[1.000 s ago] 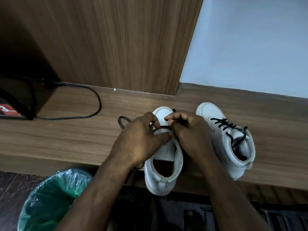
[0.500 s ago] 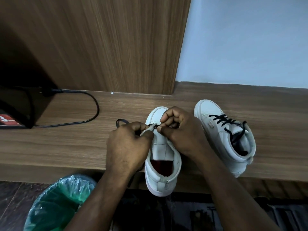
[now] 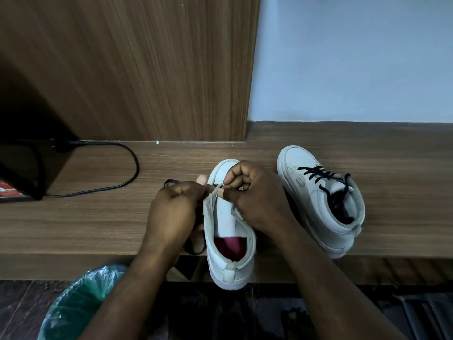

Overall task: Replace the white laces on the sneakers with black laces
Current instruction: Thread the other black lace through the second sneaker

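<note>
Pinching black lace (image 3: 169, 180) at unlaced sneaker (image 3: 228, 244), left hand (image 3: 174, 212) and right hand (image 3: 255, 200), green-lined bin (image 3: 81, 307) below.

Left hand (image 3: 171, 209), right hand (image 3: 255, 200) on sneaker (image 3: 229, 268)

We see both bare forearms coming into view, the left from 7 o'clock and the right from 5 o'clock, converging just below centre. The left hand (image 3: 172, 209) lies back-up as a fist, fingers curled under, its grip at its 2 o'clock corner pinching the raised flap of the sneaker (image 3: 230, 268). The right hand (image 3: 257, 200), at 3 o'clock of the left, arches with its knuckles toward 12 o'clock, fingers folded in, thumb tip meeting them at that same flap. The two grips nearly touch.
</note>
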`<state>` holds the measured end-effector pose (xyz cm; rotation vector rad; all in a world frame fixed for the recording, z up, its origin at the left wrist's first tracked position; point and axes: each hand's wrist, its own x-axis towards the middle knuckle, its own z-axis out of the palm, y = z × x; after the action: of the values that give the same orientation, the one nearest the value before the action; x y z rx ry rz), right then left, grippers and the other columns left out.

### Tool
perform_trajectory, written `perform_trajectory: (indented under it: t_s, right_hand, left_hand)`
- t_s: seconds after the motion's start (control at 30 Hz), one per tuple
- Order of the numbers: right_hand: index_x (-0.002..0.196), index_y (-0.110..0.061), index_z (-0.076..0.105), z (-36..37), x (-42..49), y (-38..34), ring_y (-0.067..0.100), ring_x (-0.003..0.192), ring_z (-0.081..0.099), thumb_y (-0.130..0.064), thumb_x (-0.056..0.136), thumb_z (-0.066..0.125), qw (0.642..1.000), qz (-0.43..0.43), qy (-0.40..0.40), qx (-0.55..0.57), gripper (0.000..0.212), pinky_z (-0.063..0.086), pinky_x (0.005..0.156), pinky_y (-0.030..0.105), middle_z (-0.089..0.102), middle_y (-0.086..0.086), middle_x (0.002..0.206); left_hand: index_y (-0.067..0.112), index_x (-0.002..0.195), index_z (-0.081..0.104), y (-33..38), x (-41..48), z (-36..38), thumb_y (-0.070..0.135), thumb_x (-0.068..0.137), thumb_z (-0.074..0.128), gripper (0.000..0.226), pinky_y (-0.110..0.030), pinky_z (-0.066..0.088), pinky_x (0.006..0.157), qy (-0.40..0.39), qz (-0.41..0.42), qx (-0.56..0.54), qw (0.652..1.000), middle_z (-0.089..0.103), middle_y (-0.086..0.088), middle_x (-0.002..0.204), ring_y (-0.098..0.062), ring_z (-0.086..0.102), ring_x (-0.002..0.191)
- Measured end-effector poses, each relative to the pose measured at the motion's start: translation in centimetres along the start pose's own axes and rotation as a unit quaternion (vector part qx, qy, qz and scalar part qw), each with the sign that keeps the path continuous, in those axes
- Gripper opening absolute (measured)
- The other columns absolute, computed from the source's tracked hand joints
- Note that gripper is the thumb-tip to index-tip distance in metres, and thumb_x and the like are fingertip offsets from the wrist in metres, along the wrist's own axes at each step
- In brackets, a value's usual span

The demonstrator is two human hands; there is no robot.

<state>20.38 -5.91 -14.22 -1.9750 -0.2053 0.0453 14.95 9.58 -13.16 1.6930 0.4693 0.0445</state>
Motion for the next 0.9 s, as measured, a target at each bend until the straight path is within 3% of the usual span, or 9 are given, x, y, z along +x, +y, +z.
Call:
perform_trajectory:
  t_s: [0.13, 0.3, 0.4, 0.5, 0.63, 0.7, 0.77, 0.8, 0.9]
  right_hand:
    - [0.08, -0.022, 0.068, -0.3, 0.0, 0.1, -0.001, 0.051, 0.059, -0.017, 0.078, 0.089, 1.0, -0.002, -0.008, 0.016, 0.021, 0.042, 0.055, 0.011, 0.072, -0.011, 0.069]
    - [0.084, -0.023, 0.068, -0.3, 0.1, 0.2, 0.004, 0.07, 0.063, -0.015, 0.081, 0.083, 0.998, -0.039, 0.0, -0.039, 0.017, 0.048, 0.07, 0.02, 0.07, -0.008, 0.073]
    - [0.085, -0.025, 0.068, -0.6, 0.1, 0.0, 0.004, 0.077, 0.063, -0.015, 0.08, 0.082, 0.997, -0.051, -0.011, -0.056, 0.019, 0.049, 0.074, 0.021, 0.069, -0.013, 0.074]
    - [0.084, -0.026, 0.07, -0.8, 0.0, 0.0, 0.004, 0.078, 0.064, -0.017, 0.08, 0.084, 0.997, -0.05, -0.004, -0.064, 0.016, 0.047, 0.074, 0.017, 0.069, -0.014, 0.075]
    - [0.083, -0.026, 0.076, -0.9, -0.2, -0.2, 0.004, 0.079, 0.066, -0.019, 0.085, 0.081, 0.996, -0.046, 0.001, -0.071, 0.009, 0.052, 0.076, 0.02, 0.072, -0.016, 0.076]
    - [0.084, -0.025, 0.077, -0.9, -0.2, -0.4, 0.002, 0.079, 0.067, -0.018, 0.087, 0.079, 0.997, -0.041, 0.0, -0.071, 0.008, 0.052, 0.076, 0.018, 0.072, -0.017, 0.078]
    - [0.084, -0.025, 0.078, -0.8, -0.1, -0.5, 0.002, 0.08, 0.068, -0.017, 0.088, 0.078, 0.997, -0.041, -0.003, -0.072, 0.008, 0.053, 0.079, 0.022, 0.073, -0.016, 0.078]
    - [0.084, -0.024, 0.078, -0.8, -0.1, -0.5, 0.003, 0.081, 0.068, -0.017, 0.088, 0.077, 0.996, -0.043, -0.004, -0.074, 0.008, 0.054, 0.081, 0.025, 0.074, -0.016, 0.078]
    - [0.085, -0.024, 0.078, -0.7, -0.2, -0.4, 0.003, 0.083, 0.068, -0.018, 0.09, 0.077, 0.996, -0.044, 0.0, -0.076, 0.008, 0.055, 0.084, 0.032, 0.074, -0.016, 0.08]
  left_hand:
    - [0.028, 0.082, 0.079, -0.5, 0.9, 0.5, 0.029, 0.092, 0.075, 0.01, -0.036, 0.058, 0.059, 0.017, 0.004, 0.002, 1.0, 0.078, -0.005, 0.075, -0.024, 0.073, 0.065]
    - [0.03, 0.075, 0.068, -0.7, 1.7, 1.6, 0.025, 0.095, 0.069, 0.021, -0.011, 0.041, 0.055, 0.059, 0.09, 0.163, 0.981, 0.069, 0.027, 0.076, 0.009, 0.065, 0.07]
    - [0.028, 0.08, 0.062, -0.4, 2.5, 0.7, 0.02, 0.096, 0.062, 0.018, -0.014, 0.038, 0.052, 0.115, 0.094, 0.202, 0.968, 0.067, 0.011, 0.073, -0.004, 0.065, 0.073]
    - [0.018, 0.092, 0.065, -0.4, 3.8, -2.3, 0.024, 0.096, 0.059, 0.009, -0.029, 0.04, 0.066, 0.168, 0.054, 0.276, 0.945, 0.068, -0.002, 0.085, -0.028, 0.062, 0.082]
    - [0.02, 0.096, 0.065, -0.5, 3.7, -4.2, 0.023, 0.096, 0.057, 0.008, -0.037, 0.046, 0.078, 0.117, 0.015, 0.369, 0.922, 0.068, -0.011, 0.103, -0.031, 0.061, 0.093]
    - [0.025, 0.098, 0.064, -0.1, 3.2, -3.7, 0.022, 0.092, 0.063, 0.007, -0.035, 0.047, 0.075, 0.112, 0.097, 0.374, 0.916, 0.064, -0.006, 0.103, -0.029, 0.063, 0.091]
    - [0.033, 0.096, 0.065, 0.5, 2.5, -3.0, 0.028, 0.089, 0.07, 0.011, -0.031, 0.05, 0.075, 0.08, 0.18, 0.329, 0.924, 0.06, 0.005, 0.103, -0.012, 0.064, 0.085]
    - [0.035, 0.094, 0.067, 0.7, 2.3, -2.6, 0.03, 0.089, 0.073, 0.01, -0.028, 0.051, 0.076, 0.044, 0.195, 0.289, 0.936, 0.059, 0.01, 0.102, -0.004, 0.063, 0.083]
    - [0.036, 0.087, 0.071, 0.3, 2.0, -1.6, 0.029, 0.089, 0.076, 0.009, -0.021, 0.047, 0.079, -0.043, 0.194, 0.254, 0.947, 0.06, 0.013, 0.099, 0.0, 0.061, 0.087]
